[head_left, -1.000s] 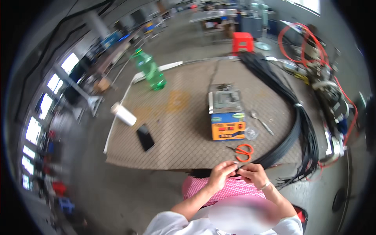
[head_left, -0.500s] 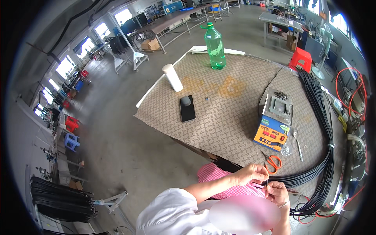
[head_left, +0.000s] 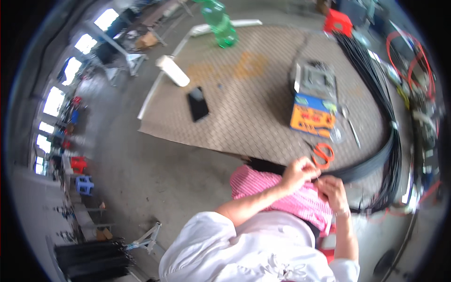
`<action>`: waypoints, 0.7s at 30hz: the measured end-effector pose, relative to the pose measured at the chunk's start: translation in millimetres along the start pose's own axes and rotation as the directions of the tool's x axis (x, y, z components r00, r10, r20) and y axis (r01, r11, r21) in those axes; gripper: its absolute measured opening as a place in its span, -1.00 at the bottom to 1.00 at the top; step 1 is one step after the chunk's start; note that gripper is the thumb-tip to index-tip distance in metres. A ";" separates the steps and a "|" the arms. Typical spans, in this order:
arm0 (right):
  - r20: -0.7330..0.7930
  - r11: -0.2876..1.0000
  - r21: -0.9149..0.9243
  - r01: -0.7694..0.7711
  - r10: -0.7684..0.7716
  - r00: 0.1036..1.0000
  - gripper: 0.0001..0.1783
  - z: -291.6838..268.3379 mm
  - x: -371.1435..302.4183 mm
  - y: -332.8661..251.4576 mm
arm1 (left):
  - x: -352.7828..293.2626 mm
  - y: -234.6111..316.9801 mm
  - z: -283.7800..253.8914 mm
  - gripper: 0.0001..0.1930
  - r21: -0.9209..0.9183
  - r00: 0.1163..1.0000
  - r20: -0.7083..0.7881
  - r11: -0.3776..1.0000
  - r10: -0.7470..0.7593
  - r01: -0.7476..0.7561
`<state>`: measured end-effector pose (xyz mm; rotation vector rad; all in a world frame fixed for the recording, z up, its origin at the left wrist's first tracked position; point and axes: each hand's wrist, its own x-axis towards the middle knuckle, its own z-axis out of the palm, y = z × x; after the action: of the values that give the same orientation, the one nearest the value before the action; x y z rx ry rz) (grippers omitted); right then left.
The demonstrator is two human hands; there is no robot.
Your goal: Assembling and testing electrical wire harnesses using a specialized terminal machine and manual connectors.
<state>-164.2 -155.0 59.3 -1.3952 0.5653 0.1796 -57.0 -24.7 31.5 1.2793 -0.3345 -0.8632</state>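
Note:
My left hand [head_left: 299, 175] and my right hand [head_left: 332, 191] meet above my lap at the table's near edge. Both have their fingertips pinched together on a thin black cable, whose end is blurred and mostly covered by the fingers. Beside them a thick bundle of black cables [head_left: 361, 170] curves along the table's right side. Orange-handled scissors [head_left: 323, 156] lie just beyond my left hand. Farther back stands a blue and orange solder pot [head_left: 312, 117] with a metal top. A metal spoon [head_left: 353, 131] and a small clear plastic bag [head_left: 336, 135] lie next to it.
On the patterned table [head_left: 244, 110] are a black phone [head_left: 198, 104], a white bottle [head_left: 173, 71] and a large green bottle [head_left: 220, 24]. A red stool [head_left: 338, 22] stands past the far right edge. Red tubing [head_left: 391, 51] hangs at the right.
The whole view has tilted and shifted, so the table and hands appear higher and more of my lap shows. Both hands stay pinched close together; the picture is more blurred.

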 end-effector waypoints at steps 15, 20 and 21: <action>-0.099 0.988 0.047 0.148 -0.142 0.985 -0.83 4.2 0.2 1.9 | -9.5 21.1 0.1 -0.87 -0.165 1.000 0.009 0.986 -0.019 0.020; 0.139 0.945 0.314 -0.087 0.045 0.989 -0.82 -0.6 1.2 -4.3 | -6.0 20.4 1.1 -0.96 -0.371 1.000 0.027 0.928 -0.012 0.021; 0.115 0.962 0.263 -0.076 0.047 0.992 -0.82 -0.3 2.6 -4.2 | -5.8 18.5 3.8 -0.96 -0.227 0.998 -0.033 0.971 0.062 -0.067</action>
<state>-160.3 -156.7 61.7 -1.0996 0.5228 0.2192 -56.4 -22.4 51.1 1.0595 -0.2475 -0.8049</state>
